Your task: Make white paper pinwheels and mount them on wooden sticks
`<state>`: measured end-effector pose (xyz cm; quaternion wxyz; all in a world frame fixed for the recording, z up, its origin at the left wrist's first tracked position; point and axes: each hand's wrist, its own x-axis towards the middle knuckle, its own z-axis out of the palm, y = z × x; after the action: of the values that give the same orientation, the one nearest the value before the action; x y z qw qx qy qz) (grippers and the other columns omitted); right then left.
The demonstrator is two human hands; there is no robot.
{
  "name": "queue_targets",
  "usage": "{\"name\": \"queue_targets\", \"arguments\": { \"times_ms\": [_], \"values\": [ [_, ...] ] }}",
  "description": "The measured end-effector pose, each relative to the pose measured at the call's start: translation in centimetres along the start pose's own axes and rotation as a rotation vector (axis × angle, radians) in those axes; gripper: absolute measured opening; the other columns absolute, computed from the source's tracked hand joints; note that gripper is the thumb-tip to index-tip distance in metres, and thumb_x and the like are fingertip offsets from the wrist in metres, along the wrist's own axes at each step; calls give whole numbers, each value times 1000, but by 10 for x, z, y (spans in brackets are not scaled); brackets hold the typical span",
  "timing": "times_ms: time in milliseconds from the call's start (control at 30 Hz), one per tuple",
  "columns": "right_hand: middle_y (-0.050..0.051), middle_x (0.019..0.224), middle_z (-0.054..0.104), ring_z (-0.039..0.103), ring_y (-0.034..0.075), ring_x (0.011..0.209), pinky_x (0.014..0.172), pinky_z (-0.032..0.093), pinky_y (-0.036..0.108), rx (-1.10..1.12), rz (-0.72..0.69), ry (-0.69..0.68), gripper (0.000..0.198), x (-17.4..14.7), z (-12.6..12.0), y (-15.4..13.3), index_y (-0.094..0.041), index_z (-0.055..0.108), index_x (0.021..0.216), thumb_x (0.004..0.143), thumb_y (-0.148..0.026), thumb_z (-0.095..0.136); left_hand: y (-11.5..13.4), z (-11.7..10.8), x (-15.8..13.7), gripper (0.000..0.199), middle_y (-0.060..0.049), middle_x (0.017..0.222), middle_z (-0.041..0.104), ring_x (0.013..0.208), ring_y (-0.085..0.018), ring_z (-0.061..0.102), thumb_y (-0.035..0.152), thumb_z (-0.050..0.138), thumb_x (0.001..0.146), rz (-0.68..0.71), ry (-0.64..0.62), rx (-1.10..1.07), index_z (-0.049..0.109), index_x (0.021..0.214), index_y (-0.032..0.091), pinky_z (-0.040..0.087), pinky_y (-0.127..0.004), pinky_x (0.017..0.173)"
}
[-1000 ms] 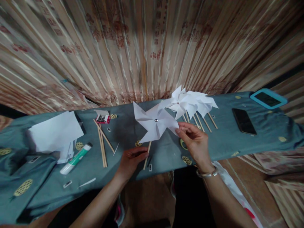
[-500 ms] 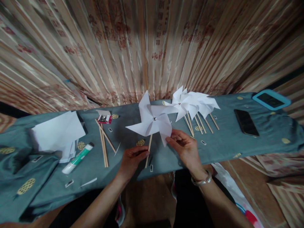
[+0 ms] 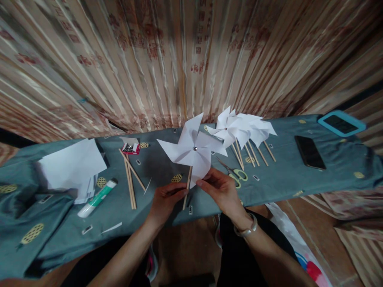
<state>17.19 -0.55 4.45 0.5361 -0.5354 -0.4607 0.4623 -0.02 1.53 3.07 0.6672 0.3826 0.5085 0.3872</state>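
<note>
The white paper pinwheel [image 3: 191,153] is raised over the worktop [image 3: 263,186], at one o'clock from your left hand [image 3: 163,203] and eleven from your right hand [image 3: 223,193]. Your left thumb and fingers pinch its wooden stick [image 3: 189,175]; your right ones, nearly meeting, grip the lowest blade [image 3: 201,169]. The near edge runs at six o'clock, scissors [image 3: 240,174] lie close at one, bare cloth [image 3: 283,173] at three.

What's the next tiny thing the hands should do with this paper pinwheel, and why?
I think the right hand should gently push the lower blade round and let go, to test the spin: it's right at that blade, the left hand holds the stick steady, and a shiny pin sits at the pinwheel's middle.
</note>
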Motion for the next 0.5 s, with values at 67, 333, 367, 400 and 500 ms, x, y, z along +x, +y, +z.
{"name": "queue_targets", "arguments": {
  "times_ms": [67,333,367,400,500],
  "values": [
    [0,74,71,63,14,66,63,50,27,-58,-8,2,19,-1,-4,-3,-22,72,82,76,-39,77,1,-2,0,27,-5,80,77,74,-18,67,31,88,54,-16,2,2,81,77,19,53,-30,77],
    [2,83,74,64,17,73,74,53,34,-314,-226,415,19,12,-50,-11,-24,74,94,80,-37,73,2,-5,1,26,-4,74,76,69,-16,66,30,88,50,-27,41,-4,81,72,20,53,-28,73],
    [3,92,75,64,18,78,80,53,36,-358,-256,447,23,14,-55,-10,-25,73,100,81,-37,73,1,-5,1,25,-4,73,76,69,-16,66,30,88,50,-23,39,2,81,71,20,53,-28,73],
    [4,99,74,64,19,83,84,52,39,-393,-276,459,26,16,-58,-9,-25,72,104,81,-37,73,0,-4,1,24,-4,72,76,69,-17,67,30,87,49,-20,36,9,81,70,21,53,-28,73],
    [5,107,74,65,20,89,90,52,42,-424,-293,439,29,22,-60,-8,-26,71,108,81,-37,73,-1,-3,0,22,-3,72,77,70,-19,68,30,87,50,-23,19,39,81,69,22,54,-29,72]
  ]
}}
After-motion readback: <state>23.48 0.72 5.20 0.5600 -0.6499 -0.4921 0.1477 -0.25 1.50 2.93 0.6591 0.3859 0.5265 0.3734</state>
